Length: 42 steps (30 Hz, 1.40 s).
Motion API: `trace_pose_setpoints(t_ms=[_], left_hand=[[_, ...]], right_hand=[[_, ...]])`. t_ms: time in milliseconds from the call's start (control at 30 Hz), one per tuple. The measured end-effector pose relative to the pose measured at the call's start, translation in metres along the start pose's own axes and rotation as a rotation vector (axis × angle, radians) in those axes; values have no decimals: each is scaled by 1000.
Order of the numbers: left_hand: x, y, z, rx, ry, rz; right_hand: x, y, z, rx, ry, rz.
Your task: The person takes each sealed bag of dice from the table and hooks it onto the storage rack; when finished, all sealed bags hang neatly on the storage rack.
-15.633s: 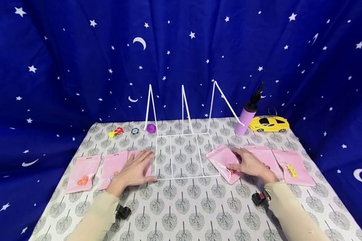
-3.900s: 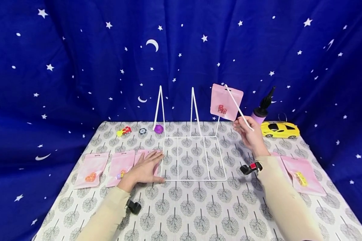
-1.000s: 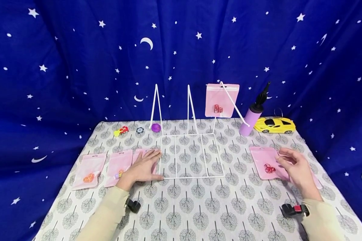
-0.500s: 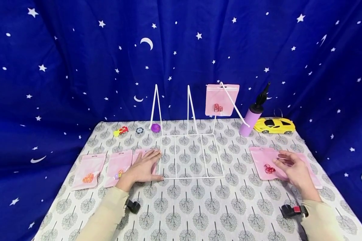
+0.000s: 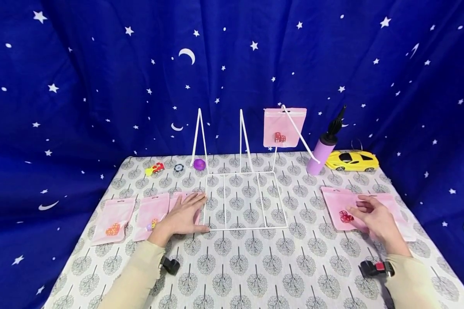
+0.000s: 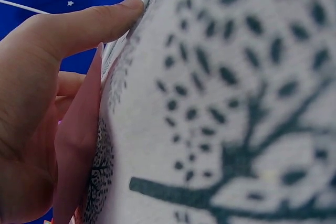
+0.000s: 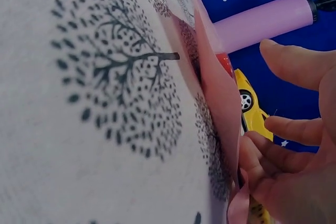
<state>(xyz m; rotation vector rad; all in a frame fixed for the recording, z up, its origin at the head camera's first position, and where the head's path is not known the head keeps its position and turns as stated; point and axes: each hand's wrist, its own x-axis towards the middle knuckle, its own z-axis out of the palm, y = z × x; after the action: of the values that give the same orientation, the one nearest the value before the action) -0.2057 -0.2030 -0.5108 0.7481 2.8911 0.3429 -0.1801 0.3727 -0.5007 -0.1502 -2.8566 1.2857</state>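
My left hand (image 5: 182,216) lies spread over a pink zip pouch (image 5: 175,201), fingertips and thumb at the left bars of a white wire rack (image 5: 245,229). On the rack's right hook hangs a pink pouch (image 5: 272,122) with red dice inside. My right hand (image 5: 377,216) is over two overlapping pouches at the right, fingers loosely bent. The nearer pouch (image 5: 334,199) holds red dice (image 5: 346,216); the other pouch (image 5: 394,206) is partly covered by the hand. In the right wrist view, thumb and index stand apart while the lower fingers touch the raised pouch (image 7: 220,98).
Two pink pouches lie at the left: one pouch (image 5: 116,210) with orange dice, one pouch (image 5: 148,208) with small coloured pieces. Along the back are a red-yellow toy (image 5: 154,168), a small round disc (image 5: 178,168), a purple ball (image 5: 199,164), a purple pump (image 5: 321,156) and a yellow toy car (image 5: 353,161).
The red-dice pouch from beside the rack now hangs on the right hook. My right hand has come back to the right-hand pouches and shifted them slightly. The left hand stays put.
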Motion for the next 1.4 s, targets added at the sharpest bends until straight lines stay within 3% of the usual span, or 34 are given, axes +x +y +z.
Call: trace_pose_setpoints(t_ms=[467,967,1167,1400], left_hand=[[0,1,-1,0,-8,-6],[0,1,-2,-3,-12,-7],[0,1,-1,-10,-9,-9],[0,0,-1,-8,-10,-6]], right_hand=[[5,3,2,-194,34,46],[9,4,4,-168,-28,101],[11,2,3,-217,-40,103],[10,-1,2,-191,-101,144]])
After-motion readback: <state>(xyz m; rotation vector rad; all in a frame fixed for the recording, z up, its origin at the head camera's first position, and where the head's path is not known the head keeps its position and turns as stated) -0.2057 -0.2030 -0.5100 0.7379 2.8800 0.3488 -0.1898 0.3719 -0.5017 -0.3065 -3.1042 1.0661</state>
